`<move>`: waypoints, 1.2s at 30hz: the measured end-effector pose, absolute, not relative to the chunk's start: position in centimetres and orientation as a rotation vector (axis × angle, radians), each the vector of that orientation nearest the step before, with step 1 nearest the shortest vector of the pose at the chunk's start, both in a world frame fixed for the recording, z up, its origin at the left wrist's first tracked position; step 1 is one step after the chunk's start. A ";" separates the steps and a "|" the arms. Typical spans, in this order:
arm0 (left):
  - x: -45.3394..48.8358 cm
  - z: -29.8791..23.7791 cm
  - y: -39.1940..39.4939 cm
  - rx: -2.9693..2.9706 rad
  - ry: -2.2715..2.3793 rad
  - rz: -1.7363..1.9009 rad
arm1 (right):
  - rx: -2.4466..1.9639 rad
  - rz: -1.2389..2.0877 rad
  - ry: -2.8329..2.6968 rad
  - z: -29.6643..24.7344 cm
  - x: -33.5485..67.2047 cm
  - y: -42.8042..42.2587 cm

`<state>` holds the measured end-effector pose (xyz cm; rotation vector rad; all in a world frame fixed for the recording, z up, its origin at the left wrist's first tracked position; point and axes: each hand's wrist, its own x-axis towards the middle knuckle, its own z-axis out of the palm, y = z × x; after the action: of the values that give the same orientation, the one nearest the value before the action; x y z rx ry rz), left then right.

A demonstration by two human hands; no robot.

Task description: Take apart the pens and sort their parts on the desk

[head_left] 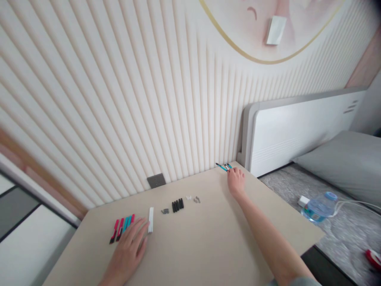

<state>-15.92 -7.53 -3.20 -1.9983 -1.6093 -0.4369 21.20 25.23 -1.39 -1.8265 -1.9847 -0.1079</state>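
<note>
My left hand [129,248] lies on the table with its fingers stretched out, holding nothing. Under and beside its fingertips is a row of pink and turquoise pen barrels [120,228], some with black ends. Just right of the fingers lie white thin sticks [151,220]. At the table's far right corner, my right hand [236,180] has its fingers curled down at a few blue-and-black pens [220,166]. One slanted pen runs in under its fingertips, which are partly hidden. Between the hands lie several black tubes [177,205], small grey pieces [165,211], tiny white pieces [188,198] and grey-brown clips [197,200].
The beige table [205,246] stands against a ribbed wall with a dark socket [156,181]. On the right is a bed with a white headboard [297,131], a water bottle [321,207], a white charger [303,201] with cable, and a red tape roll [372,259].
</note>
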 end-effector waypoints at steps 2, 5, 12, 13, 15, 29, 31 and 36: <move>-15.5 -2.6 -7.9 -2.028 -1.587 -0.408 | -1.648 0.016 -1.964 -0.3 19.4 23.0; -14.9 -1.6 -8.2 -2.016 -1.646 -0.462 | -1.219 0.372 -2.118 1.0 15.0 18.0; -13.5 -1.2 -8.7 -1.912 -1.787 -0.685 | -0.656 0.646 -2.465 0.9 5.7 5.8; -13.5 -1.3 -8.8 -1.938 -1.783 -0.689 | -0.638 0.681 -2.465 0.4 5.1 4.9; -13.6 -1.5 -9.1 -1.964 -1.795 -0.687 | -0.628 0.781 -2.436 -0.7 4.5 3.9; -14.0 -2.1 -10.2 -2.089 -1.867 -0.976 | -0.640 1.235 -2.252 -3.5 6.6 3.4; -14.1 -2.2 -10.2 -2.105 -1.877 -1.041 | -0.642 1.196 -2.256 -3.6 6.7 3.7; -14.5 -2.8 -10.1 -2.098 -2.000 -1.196 | -0.660 1.113 -2.254 -3.7 6.8 3.9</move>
<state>-14.46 -10.14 -2.83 -2.0983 -1.9996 -1.1961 6.81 3.90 -3.73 -0.6597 -2.2536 1.1126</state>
